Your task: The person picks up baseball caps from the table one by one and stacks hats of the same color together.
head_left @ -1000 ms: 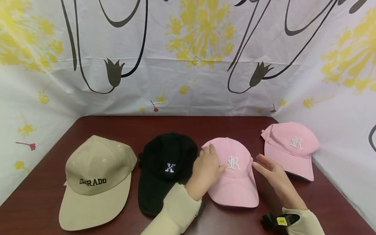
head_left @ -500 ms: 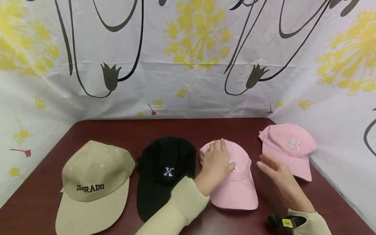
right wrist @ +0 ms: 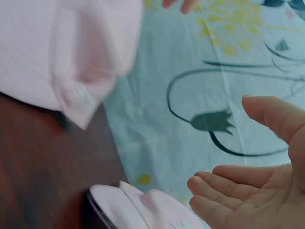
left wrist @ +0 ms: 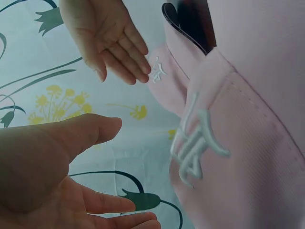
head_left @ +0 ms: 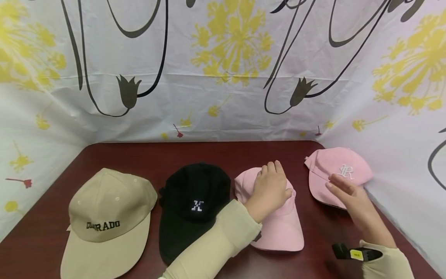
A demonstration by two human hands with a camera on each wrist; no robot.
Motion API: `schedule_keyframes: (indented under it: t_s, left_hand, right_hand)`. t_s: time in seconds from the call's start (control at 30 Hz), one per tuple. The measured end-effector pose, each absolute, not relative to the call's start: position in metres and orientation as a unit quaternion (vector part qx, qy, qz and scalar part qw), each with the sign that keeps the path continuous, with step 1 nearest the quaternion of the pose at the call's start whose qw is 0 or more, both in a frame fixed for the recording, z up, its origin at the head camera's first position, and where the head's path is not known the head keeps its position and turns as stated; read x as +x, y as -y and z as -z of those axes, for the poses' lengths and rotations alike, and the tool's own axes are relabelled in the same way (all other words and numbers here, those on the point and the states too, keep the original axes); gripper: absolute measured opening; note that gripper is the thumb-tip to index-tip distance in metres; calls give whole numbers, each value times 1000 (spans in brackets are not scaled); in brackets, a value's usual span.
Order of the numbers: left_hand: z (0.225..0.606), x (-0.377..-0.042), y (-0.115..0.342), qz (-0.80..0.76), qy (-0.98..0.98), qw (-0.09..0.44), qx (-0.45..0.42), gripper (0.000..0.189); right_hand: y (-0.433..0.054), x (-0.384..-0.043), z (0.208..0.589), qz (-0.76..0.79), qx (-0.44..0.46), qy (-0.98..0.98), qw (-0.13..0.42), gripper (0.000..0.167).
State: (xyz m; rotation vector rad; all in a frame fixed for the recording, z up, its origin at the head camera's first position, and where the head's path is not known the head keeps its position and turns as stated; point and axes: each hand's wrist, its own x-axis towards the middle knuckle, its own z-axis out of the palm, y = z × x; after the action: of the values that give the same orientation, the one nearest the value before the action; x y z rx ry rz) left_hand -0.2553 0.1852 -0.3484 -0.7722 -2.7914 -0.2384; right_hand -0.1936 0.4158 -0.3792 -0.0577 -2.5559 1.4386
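Observation:
Four caps would exceed my count, so several caps sit on the table. My left hand (head_left: 271,190) is over a pink cap (head_left: 282,232) with a white embroidered R, hiding its logo in the head view. In the left wrist view, a gap separates the left hand (left wrist: 71,162) from this cap's crown (left wrist: 252,138); its fingers are extended and hold nothing. My right hand (head_left: 359,209) is raised in front of a second pink cap (head_left: 338,162) at the far right, covering part of its brim. The right hand's fingers (right wrist: 224,186) are extended, with nothing held.
A black cap (head_left: 198,186) with a small white emblem lies left of the nearer pink cap. Farther left is a beige cap (head_left: 108,209) lettered COLORADO. The dark red table (head_left: 195,152) meets a white patterned cloth (head_left: 216,124) at its back and sides.
My left hand has moved right across the nearer pink cap. The right hand has shifted right and now overlaps the far pink cap. The head view has shifted slightly.

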Motion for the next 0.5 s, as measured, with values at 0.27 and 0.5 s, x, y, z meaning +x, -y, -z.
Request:
schedule_keyframes:
  t_s: [0.27,0.5]
  left_hand:
    - [348,-257,-199,78,956,108,-262,78]
    - [348,-256,-213,69,956,105,-265,77]
  right_hand:
    - [-441,-193,372,-452,-34,884,116,59]
    - [-455,-193,368,-422,-70,897,112,61]
